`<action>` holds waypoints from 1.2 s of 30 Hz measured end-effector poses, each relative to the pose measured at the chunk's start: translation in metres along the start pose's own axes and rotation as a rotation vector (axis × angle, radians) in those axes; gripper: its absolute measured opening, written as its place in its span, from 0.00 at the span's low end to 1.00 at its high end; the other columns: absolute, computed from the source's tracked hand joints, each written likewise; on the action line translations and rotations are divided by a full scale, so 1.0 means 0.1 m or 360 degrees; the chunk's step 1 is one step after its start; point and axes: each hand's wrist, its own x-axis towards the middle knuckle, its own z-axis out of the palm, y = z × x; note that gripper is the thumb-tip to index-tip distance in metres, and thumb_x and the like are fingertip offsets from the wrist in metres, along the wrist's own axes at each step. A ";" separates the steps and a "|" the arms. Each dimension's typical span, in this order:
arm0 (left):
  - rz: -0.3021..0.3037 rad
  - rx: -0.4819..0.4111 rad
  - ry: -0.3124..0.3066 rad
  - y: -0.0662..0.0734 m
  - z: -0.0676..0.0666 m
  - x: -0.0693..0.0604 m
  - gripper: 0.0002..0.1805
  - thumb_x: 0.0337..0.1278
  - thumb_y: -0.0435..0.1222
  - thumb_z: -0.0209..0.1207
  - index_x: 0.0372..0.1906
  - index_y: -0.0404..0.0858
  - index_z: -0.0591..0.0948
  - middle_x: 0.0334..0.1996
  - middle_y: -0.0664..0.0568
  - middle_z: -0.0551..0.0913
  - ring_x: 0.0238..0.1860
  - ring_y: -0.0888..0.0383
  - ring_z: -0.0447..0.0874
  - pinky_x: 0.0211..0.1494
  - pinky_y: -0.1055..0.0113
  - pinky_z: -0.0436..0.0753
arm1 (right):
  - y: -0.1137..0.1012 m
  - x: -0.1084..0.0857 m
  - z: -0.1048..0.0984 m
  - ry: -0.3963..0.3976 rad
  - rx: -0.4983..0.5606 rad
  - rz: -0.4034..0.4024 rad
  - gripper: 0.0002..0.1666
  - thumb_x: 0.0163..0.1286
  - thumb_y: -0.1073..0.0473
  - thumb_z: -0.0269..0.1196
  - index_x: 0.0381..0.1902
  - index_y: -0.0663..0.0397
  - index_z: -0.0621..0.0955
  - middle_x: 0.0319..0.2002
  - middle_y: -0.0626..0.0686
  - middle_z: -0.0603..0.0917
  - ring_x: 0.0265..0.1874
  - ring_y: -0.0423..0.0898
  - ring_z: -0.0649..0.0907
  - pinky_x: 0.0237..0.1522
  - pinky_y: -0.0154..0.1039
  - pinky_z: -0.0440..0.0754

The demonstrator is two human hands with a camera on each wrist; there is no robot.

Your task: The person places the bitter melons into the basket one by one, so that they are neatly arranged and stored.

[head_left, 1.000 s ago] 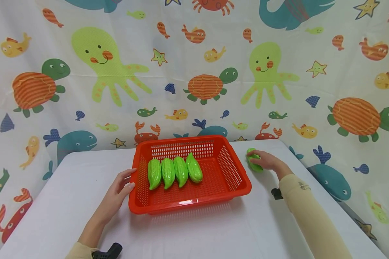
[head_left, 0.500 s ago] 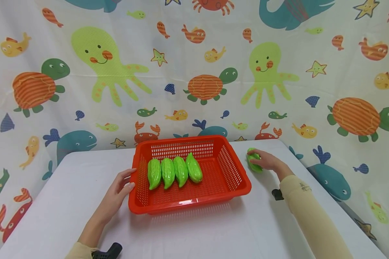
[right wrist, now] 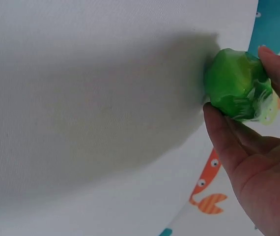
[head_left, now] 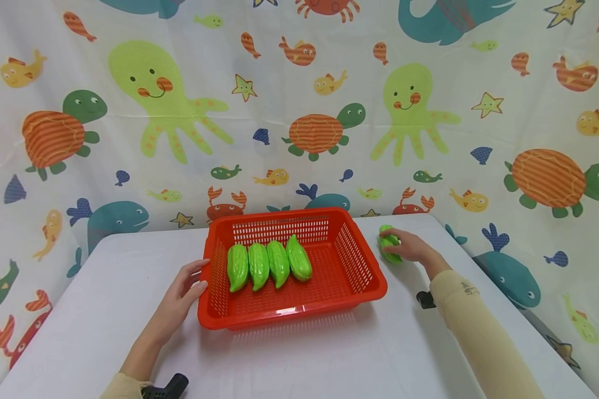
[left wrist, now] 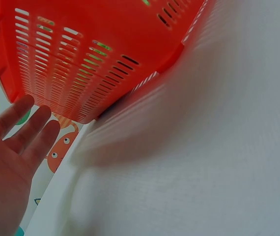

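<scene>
A red plastic basket with slotted walls sits in the middle of the table. Several bright green, ridged bitter melons lie side by side in its left half, their tapered ends showing. At the basket's left rim is my left hand, fingertips against the edge. In the left wrist view that hand's fingers reach out nearly straight beside the slotted wall. To the right of the basket my right hand grips another bitter melon between thumb and fingers. The hand covers part of this melon in the head view.
A white cloth covers the table. Behind it hangs a curtain printed with sea animals. The right-hand melon is near the table's far right corner, apart from the basket wall.
The melon in my right hand has shifted very slightly toward the far edge. My left hand and the basket stay where they were.
</scene>
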 end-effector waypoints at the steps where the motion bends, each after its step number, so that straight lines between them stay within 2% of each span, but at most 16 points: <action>1: -0.0002 0.0002 0.0000 0.00 0.00 0.00 0.29 0.73 0.45 0.49 0.73 0.45 0.58 0.71 0.43 0.60 0.67 0.43 0.62 0.52 0.71 0.78 | -0.01 0.01 0.00 0.0013 0.0011 0.0007 0.31 0.70 0.52 0.62 0.68 0.52 0.70 0.67 0.67 0.66 0.64 0.67 0.64 0.62 0.69 0.63; 6: -0.0007 0.0006 0.0002 0.01 0.01 0.00 0.30 0.72 0.46 0.50 0.73 0.46 0.58 0.71 0.45 0.60 0.67 0.44 0.62 0.53 0.68 0.79 | -0.10 0.01 -0.03 0.0104 0.0041 -0.0012 0.30 0.71 0.51 0.61 0.67 0.52 0.69 0.64 0.66 0.68 0.61 0.65 0.66 0.60 0.66 0.68; 13: -0.0006 0.0003 0.0000 0.01 0.00 0.00 0.30 0.72 0.45 0.50 0.73 0.47 0.58 0.71 0.45 0.60 0.68 0.44 0.62 0.53 0.67 0.79 | -0.34 -0.01 -0.12 0.0260 0.0142 -0.0064 0.32 0.71 0.46 0.59 0.68 0.49 0.68 0.61 0.64 0.72 0.59 0.64 0.70 0.57 0.62 0.72; 18: -0.0002 0.0004 0.0001 0.01 0.00 0.01 0.30 0.72 0.45 0.50 0.73 0.46 0.58 0.71 0.44 0.60 0.68 0.43 0.61 0.53 0.68 0.79 | -0.50 -0.04 -0.20 0.0324 0.0192 -0.0146 0.31 0.70 0.45 0.61 0.68 0.46 0.69 0.59 0.62 0.75 0.58 0.63 0.73 0.55 0.59 0.75; 27: -0.0006 0.0007 0.0001 0.00 0.00 0.00 0.30 0.72 0.45 0.50 0.73 0.46 0.58 0.71 0.44 0.60 0.68 0.44 0.62 0.53 0.69 0.79 | -0.80 -0.15 -0.32 0.0298 0.0306 -0.0296 0.30 0.71 0.47 0.60 0.68 0.44 0.68 0.62 0.61 0.72 0.60 0.63 0.73 0.56 0.60 0.75; 36: 0.0003 0.0011 0.0005 0.00 0.00 0.00 0.30 0.72 0.45 0.50 0.73 0.46 0.58 0.71 0.44 0.60 0.67 0.43 0.62 0.52 0.69 0.79 | -1.15 -0.25 -0.30 0.0242 0.0361 -0.0425 0.28 0.73 0.51 0.60 0.68 0.48 0.69 0.62 0.60 0.71 0.59 0.62 0.75 0.54 0.56 0.79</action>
